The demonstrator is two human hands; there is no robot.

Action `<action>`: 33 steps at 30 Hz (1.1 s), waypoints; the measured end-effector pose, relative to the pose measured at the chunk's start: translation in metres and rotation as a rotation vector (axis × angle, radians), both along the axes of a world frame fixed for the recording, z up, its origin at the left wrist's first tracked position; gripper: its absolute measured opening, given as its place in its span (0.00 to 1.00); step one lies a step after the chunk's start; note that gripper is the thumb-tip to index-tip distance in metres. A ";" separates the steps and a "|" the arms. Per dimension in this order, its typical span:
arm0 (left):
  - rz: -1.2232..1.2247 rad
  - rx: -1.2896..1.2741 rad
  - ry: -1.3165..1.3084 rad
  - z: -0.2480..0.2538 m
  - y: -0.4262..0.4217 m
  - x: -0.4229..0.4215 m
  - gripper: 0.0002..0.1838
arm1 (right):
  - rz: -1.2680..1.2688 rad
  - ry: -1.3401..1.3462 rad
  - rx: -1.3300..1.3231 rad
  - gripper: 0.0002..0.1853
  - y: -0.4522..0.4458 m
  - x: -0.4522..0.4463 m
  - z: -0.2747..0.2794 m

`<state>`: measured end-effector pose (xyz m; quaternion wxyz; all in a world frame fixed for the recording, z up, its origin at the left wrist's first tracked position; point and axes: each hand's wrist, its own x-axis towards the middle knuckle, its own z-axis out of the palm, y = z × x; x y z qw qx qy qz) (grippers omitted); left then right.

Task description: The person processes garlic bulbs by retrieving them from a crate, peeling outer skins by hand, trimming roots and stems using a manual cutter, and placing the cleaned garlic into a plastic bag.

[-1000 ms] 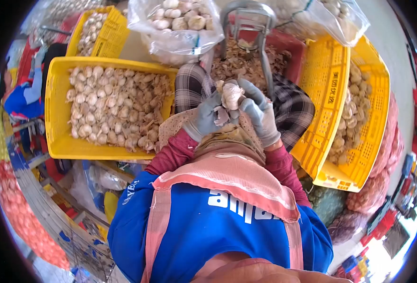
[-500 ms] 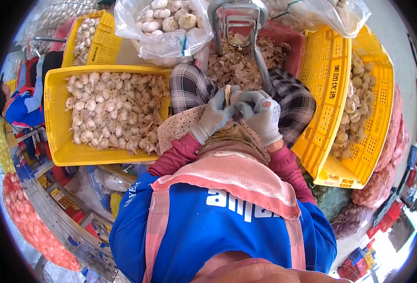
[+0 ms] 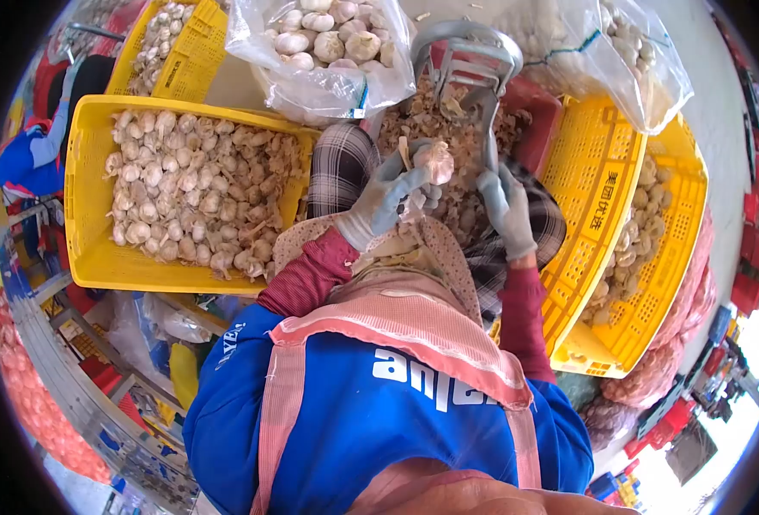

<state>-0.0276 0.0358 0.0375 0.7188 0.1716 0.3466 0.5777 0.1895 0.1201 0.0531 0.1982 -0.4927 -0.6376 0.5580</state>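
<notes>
Gloved in grey, my left hand (image 3: 385,199) is closed on a garlic bulb (image 3: 435,162) with its stem, and loose skin hangs below the bulb. My right hand (image 3: 507,209), also gloved, is at the lower end of a metal handle (image 3: 490,137); its fingers are bent round that end. The handle belongs to a metal frame (image 3: 470,45) over a red tub (image 3: 544,120) of garlic skins (image 3: 435,120). To the left, a yellow crate (image 3: 96,257) holds many stemmed bulbs (image 3: 191,184).
A clear bag (image 3: 311,90) of bulbs stands beyond my left knee, another bag (image 3: 568,60) at upper right. Yellow crates (image 3: 598,193) with garlic stand at right. A co-worker's blue sleeve (image 3: 46,150) shows at far left. Net sacks (image 3: 654,369) lie at lower right.
My hands were together around garlic and have moved apart. The right hand has shifted right to the metal handle, while the left now holds the bulb up, clearly visible.
</notes>
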 end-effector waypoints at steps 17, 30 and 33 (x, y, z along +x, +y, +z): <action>-0.003 0.128 0.058 -0.007 0.034 -0.003 0.26 | -0.129 -0.327 0.722 0.22 -0.004 -0.030 -0.028; -0.223 -0.080 0.274 0.019 -0.002 0.021 0.25 | -0.316 0.382 -0.291 0.27 -0.079 -0.023 0.001; -0.217 -0.123 0.123 0.002 -0.009 0.021 0.19 | -0.268 0.410 -0.322 0.31 -0.083 -0.015 -0.002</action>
